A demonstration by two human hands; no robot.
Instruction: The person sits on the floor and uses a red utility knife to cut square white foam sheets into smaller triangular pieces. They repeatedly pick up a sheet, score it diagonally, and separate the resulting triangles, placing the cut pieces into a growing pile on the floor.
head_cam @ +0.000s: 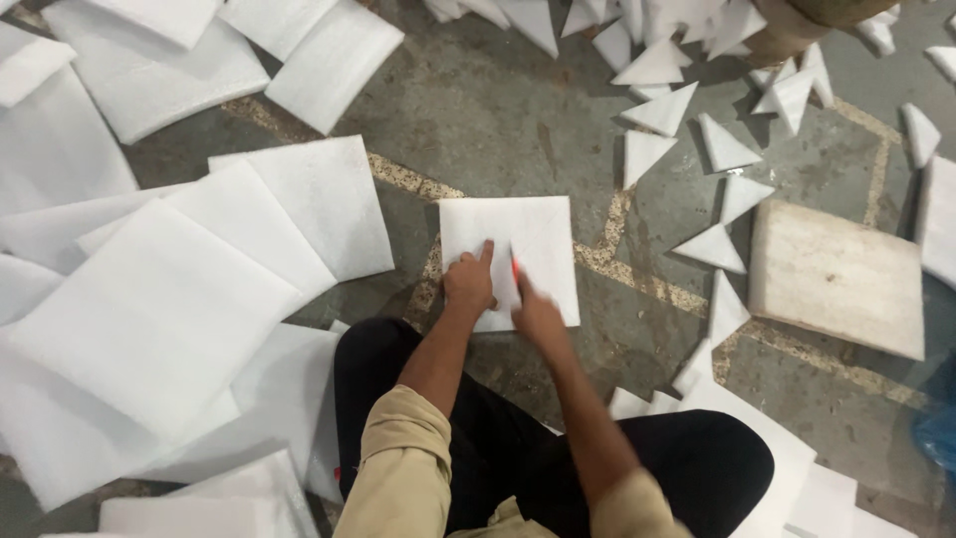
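Two hands work on one white foam square [533, 239] lying flat on the grey concrete floor [498, 110], just beyond the person's knees. Left hand [469, 282]: pressed palm-down on the square's near left part, fingers together, forefinger extended along the sheet. Right hand [536, 311]: closed around a thin red-orange cutter [516, 269], its tip on the foam near the square's middle; the hand is blurred. Left of the square, loose white foam sheets [159, 309] overlap in a large pile. Far right, cut foam triangles [697, 139] lie scattered. Right of the square sits a pale thick block [836, 274].
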